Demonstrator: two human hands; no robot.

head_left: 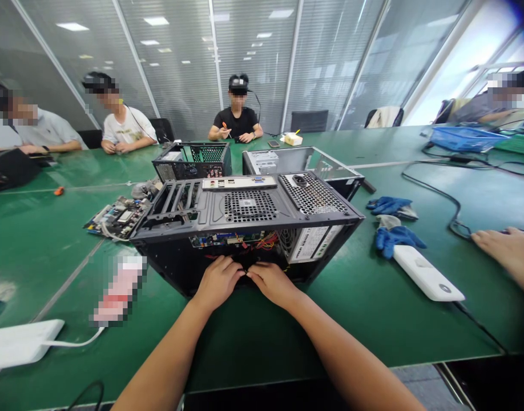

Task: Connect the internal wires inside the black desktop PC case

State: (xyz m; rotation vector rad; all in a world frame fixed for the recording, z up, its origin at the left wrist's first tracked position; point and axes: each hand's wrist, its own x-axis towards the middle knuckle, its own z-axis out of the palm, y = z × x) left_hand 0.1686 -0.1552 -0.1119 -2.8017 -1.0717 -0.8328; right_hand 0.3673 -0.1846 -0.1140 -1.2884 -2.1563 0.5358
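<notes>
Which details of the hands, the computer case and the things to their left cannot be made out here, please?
Head view: what, if anything, lies between the left hand and right hand; too small, and the fingertips cover it.
Head view: the lower interior of the computer case; shadow and both hands hide it.
Head view: the surface of the pink object; pixelation blurs it.
Head view: one end of the white device; the left edge cuts it off.

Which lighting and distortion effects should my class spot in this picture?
Head view: bright patches on the glass partition, likely reflections; slanting lines near the edges, suggesting wide-angle distortion; glare at the upper-right window; deep shadow inside the computer case, by the left hand and right hand; blocky pixelation over the pink object.
</notes>
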